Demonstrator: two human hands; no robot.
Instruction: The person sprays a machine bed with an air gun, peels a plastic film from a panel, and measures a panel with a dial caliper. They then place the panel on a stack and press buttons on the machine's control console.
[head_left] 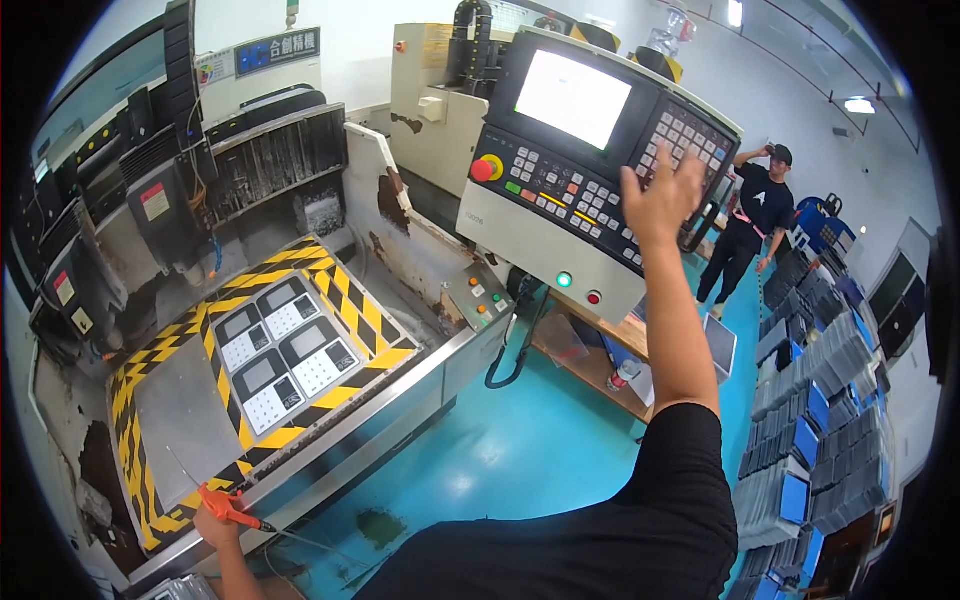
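My right hand (664, 193) is raised with fingers spread against the keypad of a grey machine control panel (560, 235). The panel has a bright screen (572, 98), a red round stop button (483, 169) and rows of keys. My left hand (216, 521) rests at the machine's lower front edge, gripping an orange air blow gun (231, 507) with a thin hose trailing right. On the machine bed, a fixture (285, 352) holds several flat keypad-like parts, framed by yellow and black hazard stripes.
A teal floor (520, 450) lies between the machine and stacks of dark trays (820, 440) at the right. Another person (745, 225) in black stands at the back right. A small button box (480, 297) sits on the machine's front corner.
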